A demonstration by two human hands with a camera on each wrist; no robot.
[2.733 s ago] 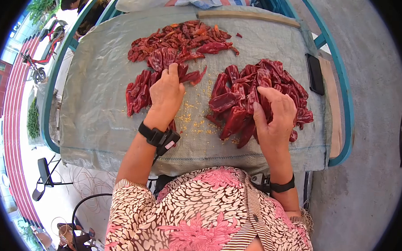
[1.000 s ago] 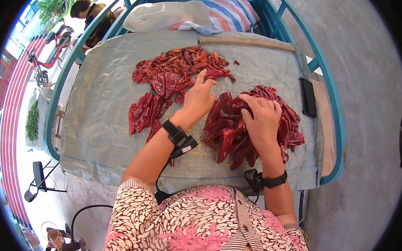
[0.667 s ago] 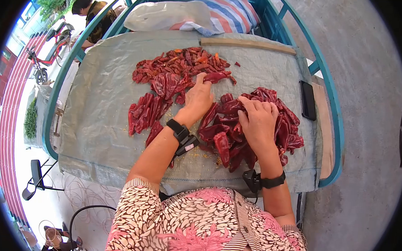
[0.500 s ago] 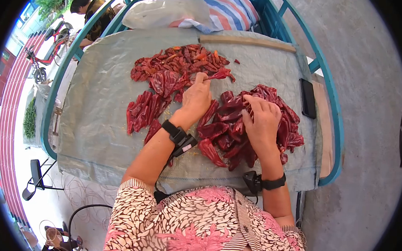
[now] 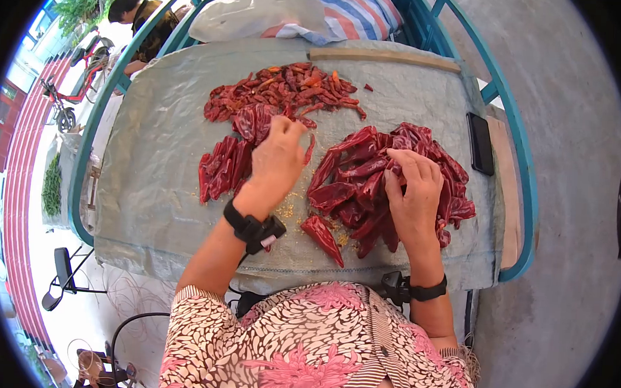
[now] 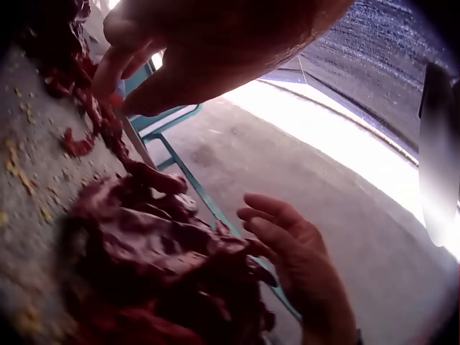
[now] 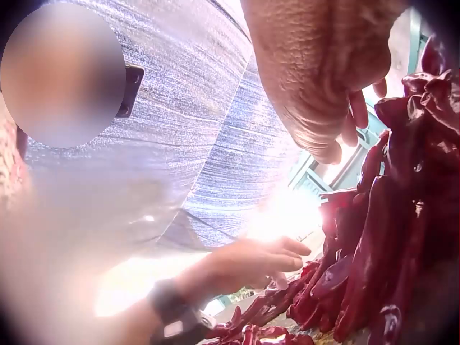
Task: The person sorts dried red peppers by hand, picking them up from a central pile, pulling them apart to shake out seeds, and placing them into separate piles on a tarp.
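Observation:
On a grey-green sheet (image 5: 152, 159), glossy dark red peppers (image 5: 359, 196) form a large pile at the right. The right hand (image 5: 415, 198) hovers at this pile, fingers bent loosely with a gap to the thumb; the right wrist view shows the same hand (image 7: 323, 79) above the peppers. Over the left-middle peppers (image 5: 221, 173) is the left hand (image 5: 277, 161); its fingers look relaxed in the right wrist view, with no pepper seen in them. Smaller, wrinkled peppers (image 5: 280, 89) spread behind it. A single pepper (image 5: 322, 239) lies near the front edge.
Teal rails (image 5: 510, 147) run along both sides. A black phone (image 5: 480, 144) lies at the right, a wooden strip (image 5: 386, 57) at the back, with a striped sack (image 5: 360, 16) beyond. Yellow seeds (image 5: 287, 210) are scattered between the piles. Another person (image 5: 148, 27) sits at upper left.
The left hand has drawn left and nearer from the back pile's right end, where it pinched a pepper. The front pepper has come off the large pile. The right hand stays by that pile.

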